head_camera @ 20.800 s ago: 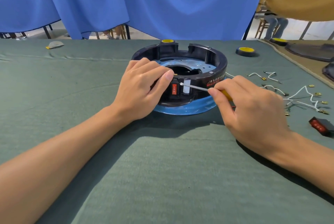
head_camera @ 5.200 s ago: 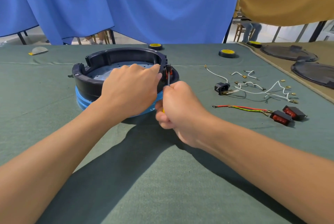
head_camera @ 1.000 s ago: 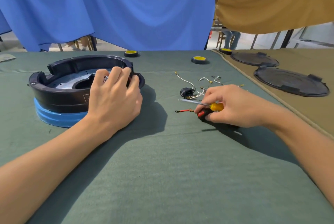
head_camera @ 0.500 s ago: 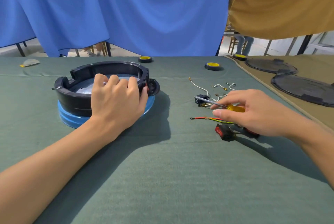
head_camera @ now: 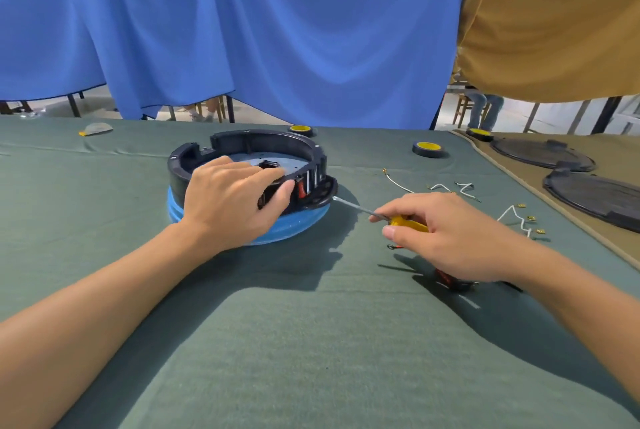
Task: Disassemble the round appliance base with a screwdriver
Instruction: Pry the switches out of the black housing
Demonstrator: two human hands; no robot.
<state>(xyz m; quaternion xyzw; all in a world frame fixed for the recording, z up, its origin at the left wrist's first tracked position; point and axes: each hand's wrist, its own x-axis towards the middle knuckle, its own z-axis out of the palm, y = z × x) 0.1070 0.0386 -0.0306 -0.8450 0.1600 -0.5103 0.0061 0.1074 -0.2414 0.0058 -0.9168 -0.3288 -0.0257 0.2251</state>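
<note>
The round appliance base (head_camera: 242, 148), a black ring on a blue bottom, sits left of centre on the green cloth, with a red switch (head_camera: 302, 188) in its near right wall. My left hand (head_camera: 232, 201) grips the base's near rim, fingers over the top and thumb on the outer wall beside the switch. My right hand (head_camera: 446, 238) holds a yellow-handled screwdriver (head_camera: 403, 220); its metal tip points left and ends just short of the base's right lip.
Loose white wires (head_camera: 450, 188) with brass terminals lie right of the base. A red switch (head_camera: 450, 280) and a red wire end (head_camera: 393, 247) show under my right hand. Two yellow-capped wheels (head_camera: 427, 148) and black round covers (head_camera: 595, 196) lie further back and right.
My right hand has moved left with the screwdriver, from over the loose parts toward the base's right side. My left hand has stayed on the base.
</note>
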